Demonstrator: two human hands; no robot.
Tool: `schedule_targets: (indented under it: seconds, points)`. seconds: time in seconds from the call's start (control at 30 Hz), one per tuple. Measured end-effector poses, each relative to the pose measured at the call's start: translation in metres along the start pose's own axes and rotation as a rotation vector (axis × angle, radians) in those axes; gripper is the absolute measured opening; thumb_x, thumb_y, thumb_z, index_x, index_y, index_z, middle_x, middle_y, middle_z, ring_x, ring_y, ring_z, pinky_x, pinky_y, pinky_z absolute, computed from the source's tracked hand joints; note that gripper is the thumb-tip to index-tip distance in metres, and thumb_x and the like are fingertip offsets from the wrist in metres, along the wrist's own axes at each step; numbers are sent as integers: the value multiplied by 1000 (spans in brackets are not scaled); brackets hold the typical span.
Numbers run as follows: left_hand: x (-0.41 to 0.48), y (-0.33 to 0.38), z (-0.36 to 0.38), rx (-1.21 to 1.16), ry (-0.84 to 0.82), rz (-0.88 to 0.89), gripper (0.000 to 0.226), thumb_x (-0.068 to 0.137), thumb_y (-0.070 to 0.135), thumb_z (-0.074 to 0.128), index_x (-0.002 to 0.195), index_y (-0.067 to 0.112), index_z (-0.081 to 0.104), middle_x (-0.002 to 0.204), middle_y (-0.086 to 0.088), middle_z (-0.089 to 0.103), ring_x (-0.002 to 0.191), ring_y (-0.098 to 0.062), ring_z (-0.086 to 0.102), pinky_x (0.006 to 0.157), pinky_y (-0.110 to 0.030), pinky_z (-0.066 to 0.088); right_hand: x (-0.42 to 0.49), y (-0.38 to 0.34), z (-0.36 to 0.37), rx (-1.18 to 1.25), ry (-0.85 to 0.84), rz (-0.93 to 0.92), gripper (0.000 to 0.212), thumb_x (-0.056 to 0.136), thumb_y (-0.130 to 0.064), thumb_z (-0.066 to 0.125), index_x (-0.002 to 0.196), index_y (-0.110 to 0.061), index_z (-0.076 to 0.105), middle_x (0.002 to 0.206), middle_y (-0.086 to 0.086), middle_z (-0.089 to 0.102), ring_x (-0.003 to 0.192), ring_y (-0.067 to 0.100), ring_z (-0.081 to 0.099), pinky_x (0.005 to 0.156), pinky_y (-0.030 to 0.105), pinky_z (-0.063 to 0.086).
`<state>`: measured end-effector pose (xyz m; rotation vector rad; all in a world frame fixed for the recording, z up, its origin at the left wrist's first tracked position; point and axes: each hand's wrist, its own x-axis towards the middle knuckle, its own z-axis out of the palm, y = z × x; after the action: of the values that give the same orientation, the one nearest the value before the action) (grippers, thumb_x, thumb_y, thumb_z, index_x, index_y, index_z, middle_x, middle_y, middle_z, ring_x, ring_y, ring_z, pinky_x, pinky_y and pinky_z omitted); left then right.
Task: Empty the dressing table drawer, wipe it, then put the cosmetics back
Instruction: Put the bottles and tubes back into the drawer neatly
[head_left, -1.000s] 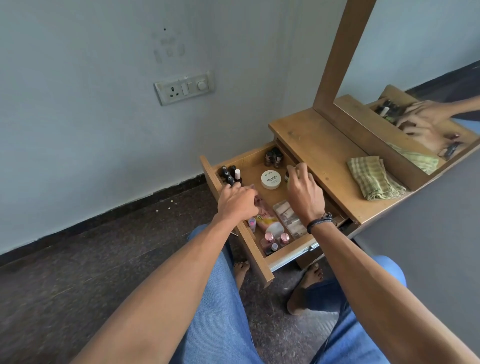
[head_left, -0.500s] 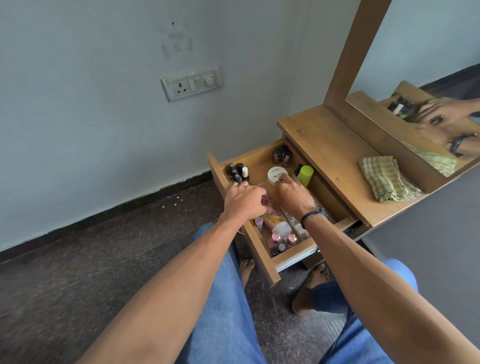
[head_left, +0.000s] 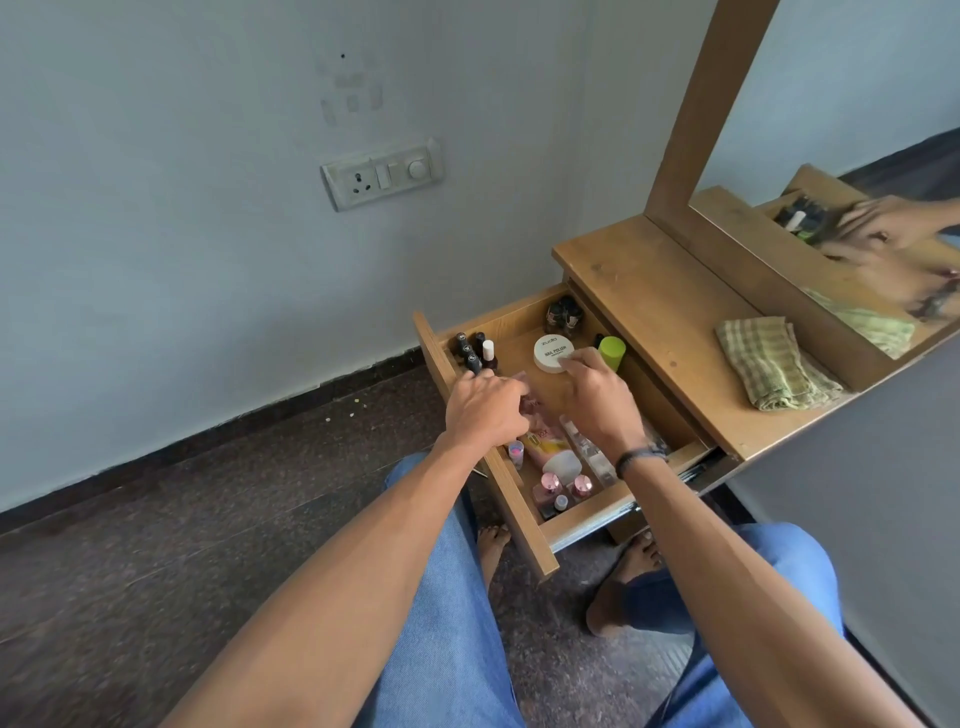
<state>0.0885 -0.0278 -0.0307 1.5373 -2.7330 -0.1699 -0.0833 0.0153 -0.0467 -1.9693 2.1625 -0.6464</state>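
Fingertips (head_left: 570, 365) of the right hand (head_left: 597, 405) are laid on the near edge of the white round tub (head_left: 550, 351), bent at the knuckles. Whether a grip is closed on it cannot be told, as the thumb is hidden. The tub is found lying flat on the floor of the open drawer (head_left: 587, 514), toward its far end and directly ahead of those fingertips. A green-capped bottle (head_left: 611, 352) stands just beside it on the right. Being round and low, the tub has no long axis to be matched, so a grasp across its rim from above is judged enough. The left hand (head_left: 485, 413) is placed at the drawer's left wall, fingers curled downward into the clutter near a pink tube (head_left: 548, 449); what, if anything, is held there is hidden. The right hand is plainly the nearer to the tub. Emptying is judged barely begun, since small bottles (head_left: 475, 351) crowd the drawer.
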Motion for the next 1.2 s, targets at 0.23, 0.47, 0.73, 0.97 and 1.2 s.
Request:
schedule_targets:
  seconds: [0.23, 0.47, 0.73, 0.97, 1.2]
  points:
    - [1, 0, 2, -180, 158, -47, 23, 94, 28, 58, 113, 29, 72, 107, 5, 74, 102, -18, 61, 86, -35, 41, -71, 36, -20, 197, 190, 152, 21, 94, -6, 61, 103, -16, 77, 105, -7, 64, 77, 13, 64, 71, 38, 60]
    - [-10, -1, -3, -630, 578, -135, 26, 91, -2, 60, 104, 17, 73, 114, 5, 68, 116, -14, 49, 97, -16, 40, -96, 37, -17, 139, 218, 104, 18, 87, -3, 65, 88, -14, 79, 93, -4, 67, 81, 16, 63, 68, 35, 56]
    - [-71, 13, 12, -1425, 616, -780, 37, 102, 9, 52, 137, 19, 50, 141, 2, 50, 128, -11, 50, 110, -34, 44, -102, 40, -11, 115, 277, 51, 11, 86, -4, 69, 86, -12, 76, 89, 0, 64, 79, 18, 57, 67, 34, 51]
    - [-94, 21, 26, -1433, 392, -719, 35, 110, 26, 40, 142, 37, 48, 146, 9, 48, 129, -6, 46, 95, -27, 40, -111, 44, -5, 183, 314, 27, 11, 88, -5, 63, 87, -8, 74, 87, 4, 62, 79, 23, 55, 67, 40, 50]
    - [-95, 20, 26, -1397, 376, -691, 34, 110, 28, 40, 141, 38, 47, 147, 5, 52, 123, -5, 46, 95, -30, 37, -115, 38, -16, 198, 204, -16, 14, 90, -10, 64, 95, -11, 77, 91, 2, 66, 82, 23, 58, 73, 42, 51]
